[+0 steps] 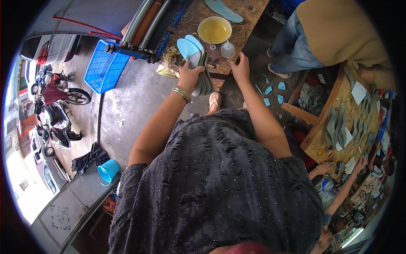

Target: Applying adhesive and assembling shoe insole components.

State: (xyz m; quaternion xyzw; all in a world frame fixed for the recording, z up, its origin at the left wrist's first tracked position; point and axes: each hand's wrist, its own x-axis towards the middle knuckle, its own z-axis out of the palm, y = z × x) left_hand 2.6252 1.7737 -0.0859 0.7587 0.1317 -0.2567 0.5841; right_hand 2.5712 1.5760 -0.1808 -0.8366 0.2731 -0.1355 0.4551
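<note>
We judge work unfinished: insoles (188, 48) stacked, gripped in left hand (190, 76), unreleased; bottle (228, 50) beyond right hand (241, 71), whose hold we can't tell.

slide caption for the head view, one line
Left hand holding stacked shoe insoles, right hand near a squeeze bottle on a cluttered worktable.

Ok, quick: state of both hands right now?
Left hand: closed on a stack of blue-and-grey insoles.
Right hand: near the squeeze bottle; whether open or closed cannot be told.
</note>
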